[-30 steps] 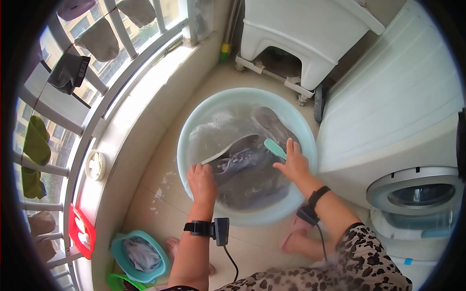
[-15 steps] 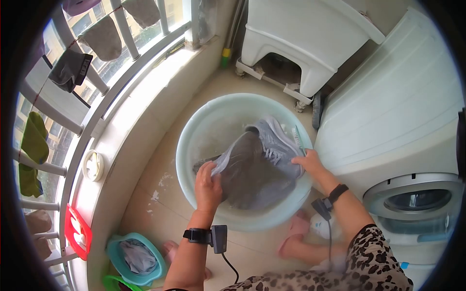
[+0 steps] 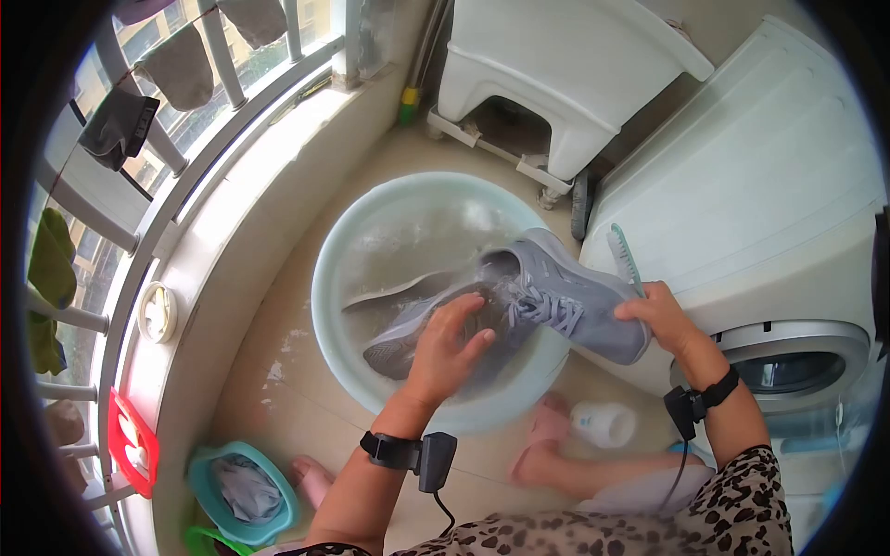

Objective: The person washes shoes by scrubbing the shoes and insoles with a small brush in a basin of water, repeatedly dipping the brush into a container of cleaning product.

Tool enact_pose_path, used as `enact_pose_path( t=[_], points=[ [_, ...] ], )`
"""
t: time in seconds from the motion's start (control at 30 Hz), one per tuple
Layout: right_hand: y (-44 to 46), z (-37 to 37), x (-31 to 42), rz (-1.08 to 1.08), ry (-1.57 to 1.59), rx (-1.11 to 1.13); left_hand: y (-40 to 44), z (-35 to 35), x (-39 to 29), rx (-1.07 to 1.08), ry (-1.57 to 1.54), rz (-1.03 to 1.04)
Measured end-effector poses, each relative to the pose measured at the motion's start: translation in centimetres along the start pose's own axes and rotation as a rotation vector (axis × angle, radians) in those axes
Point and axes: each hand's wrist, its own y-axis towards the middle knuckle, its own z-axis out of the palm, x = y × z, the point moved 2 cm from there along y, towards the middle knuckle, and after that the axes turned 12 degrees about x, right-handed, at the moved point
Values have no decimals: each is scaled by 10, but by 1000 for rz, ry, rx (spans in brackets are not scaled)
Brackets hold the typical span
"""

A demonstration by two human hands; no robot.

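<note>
A grey laced shoe (image 3: pixel 579 296) is lifted over the right rim of the large pale-blue basin (image 3: pixel 326 345). My right hand (image 3: pixel 660 318) grips its toe and also holds a light-green brush (image 3: pixel 624 257), bristles up along the shoe. My left hand (image 3: pixel 448 347) is over the basin with its fingers apart and nothing in them. Beneath it a second grey shoe (image 3: pixel 397 345) lies partly in the cloudy water, sole towards the left. A dark, curved flat piece (image 3: pixel 394 295) lies behind that shoe.
A teal basin with cloth (image 3: pixel 199 477) stands at the lower left. A white bottle (image 3: pixel 604 424) lies by my pink slipper (image 3: pixel 540 435). The washing machine (image 3: pixel 732 232) is at the right, a white sink unit (image 3: pixel 556 65) at the back, a railing (image 3: pixel 139 296) at the left.
My right hand has raised the shoe out of the water to the right, with the brush. The left hand has let go of the other shoe, moved right and spread its fingers.
</note>
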Motion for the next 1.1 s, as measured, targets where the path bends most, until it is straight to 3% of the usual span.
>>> enact_pose_path(
  t=[0.13, 0.27, 0.37, 0.5, 0.53, 0.67, 0.77, 0.8, 0.9, 0.97, 1.03, 1.1],
  points=[
    [-37, -4, 21, -83, -25, 22, 9, 16, -38, 57, -26, 90],
    [-37, 18, 48, -67, -174, 150, 12, -2, -68, -172, 106, 179],
    [0, 26, 34, -10, -160, 308, 7, -15, -51, 159, -614, -292],
    [57, 51, 12, 11, -2, 435, -14, -35, -29, 422, -857, -412],
    [69, 61, 9, -8, 47, 456, -20, -39, -8, 514, -927, -527],
    [114, 97, -6, -80, -5, 459, -33, -22, 7, 29, -1068, -480],
    [127, 107, 16, -254, -377, -130, -34, -19, 25, -93, -1334, -428],
    [114, 116, 32, -420, -432, -342, -36, -15, 41, -132, -1345, -469],
    [87, 141, 37, -677, -562, -403, -26, -8, 46, -301, -1417, -417],
    [75, 168, 14, -798, -621, -313, -23, -9, 41, -304, -1466, -385],
    [65, 203, -17, -798, -891, -44, -24, -2, 46, -385, -1461, -383],
    [96, 197, -42, -654, -980, -120, -26, 1, 46, -437, -1477, -415]
  ],
)
